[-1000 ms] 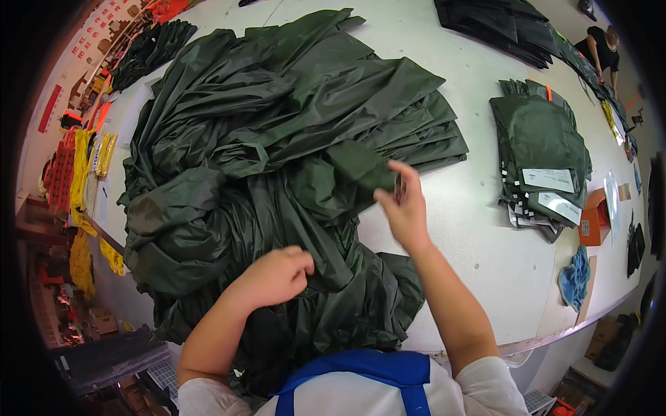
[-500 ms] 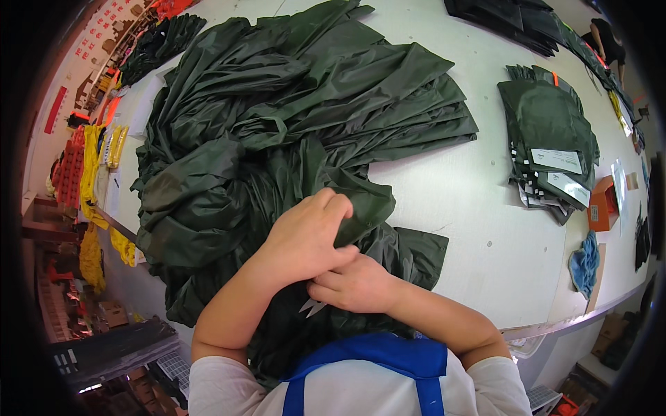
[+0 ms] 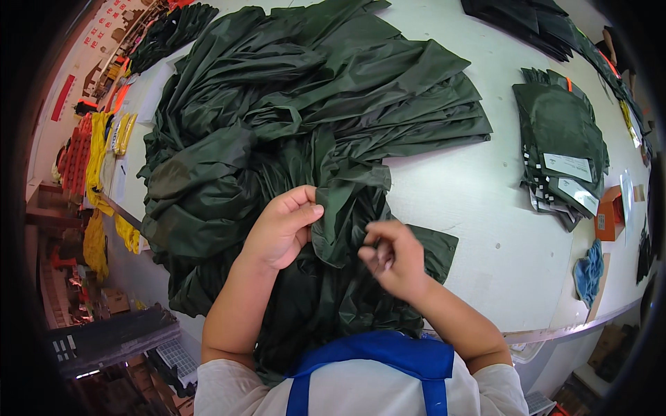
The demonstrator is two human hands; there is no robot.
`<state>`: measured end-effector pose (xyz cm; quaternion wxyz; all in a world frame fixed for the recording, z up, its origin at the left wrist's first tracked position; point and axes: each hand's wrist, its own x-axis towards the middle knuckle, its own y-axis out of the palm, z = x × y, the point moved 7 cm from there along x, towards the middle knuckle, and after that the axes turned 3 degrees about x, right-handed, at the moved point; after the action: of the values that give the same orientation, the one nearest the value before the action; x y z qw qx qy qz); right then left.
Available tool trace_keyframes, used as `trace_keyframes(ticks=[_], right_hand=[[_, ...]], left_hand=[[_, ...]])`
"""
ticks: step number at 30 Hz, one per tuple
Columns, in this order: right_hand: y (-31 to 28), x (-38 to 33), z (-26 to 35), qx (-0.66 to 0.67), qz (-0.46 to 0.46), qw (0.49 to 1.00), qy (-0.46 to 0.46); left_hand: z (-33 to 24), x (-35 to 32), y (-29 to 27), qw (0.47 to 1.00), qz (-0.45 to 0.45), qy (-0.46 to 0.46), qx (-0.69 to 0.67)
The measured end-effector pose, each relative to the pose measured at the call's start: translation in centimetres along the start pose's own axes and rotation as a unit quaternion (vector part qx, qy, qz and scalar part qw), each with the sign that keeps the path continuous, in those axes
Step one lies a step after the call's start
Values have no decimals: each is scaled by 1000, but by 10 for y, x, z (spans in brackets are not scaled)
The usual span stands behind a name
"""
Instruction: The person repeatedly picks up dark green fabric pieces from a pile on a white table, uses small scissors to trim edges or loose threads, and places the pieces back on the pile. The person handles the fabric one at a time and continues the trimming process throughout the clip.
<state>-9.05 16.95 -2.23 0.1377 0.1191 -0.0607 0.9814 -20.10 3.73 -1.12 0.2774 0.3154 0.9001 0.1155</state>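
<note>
A big heap of dark green, shiny rainwear-like fabric [image 3: 277, 90] spreads over the table in front of me and hangs toward my body. My left hand [image 3: 286, 225] is closed, pinching the edge of a green flap [image 3: 336, 215] between thumb and fingers. To the right of that flap, my right hand [image 3: 397, 260] is raised with curled fingers, apart from the pinched edge and slightly smeared by motion. A small greyish bit shows in its palm, seemingly the small scissors whose blades stuck out of this hand earlier; the blades are mostly hidden now.
On the white table [image 3: 479, 277], a stack of folded dark green packs [image 3: 558, 132] with white labels lies at the right. Beyond it are an orange box [image 3: 609, 213] and a blue cloth [image 3: 588, 274]. Black folded material [image 3: 520, 24] lies far right; yellow items [image 3: 97, 159] hang at left.
My hands have come apart: the right has moved up and to the right, its scissor blades no longer showing. The left now pinches the flap's edge, which hangs differently.
</note>
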Motion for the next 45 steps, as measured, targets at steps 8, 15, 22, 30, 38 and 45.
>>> trace_keyframes(ticks=[8,15,22,30,38,45], right_hand=[[-17,65,-48,20,-129,991,17],[-10,77,-43,305,32,927,216],[-15,81,1,216,2,965,150],[-17,65,3,139,-18,990,27],[-30,41,27,22,-34,995,-92],[-44,40,28,-14,-58,998,12]], left_hand=[[-13,-8,-8,997,-19,45,-53],[-69,-30,-7,949,-104,179,239],[-81,-30,-14,900,-127,158,385],[-91,-50,106,515,-133,382,756],[-63,-43,82,610,-98,466,633],[-68,-30,64,768,-62,322,551]])
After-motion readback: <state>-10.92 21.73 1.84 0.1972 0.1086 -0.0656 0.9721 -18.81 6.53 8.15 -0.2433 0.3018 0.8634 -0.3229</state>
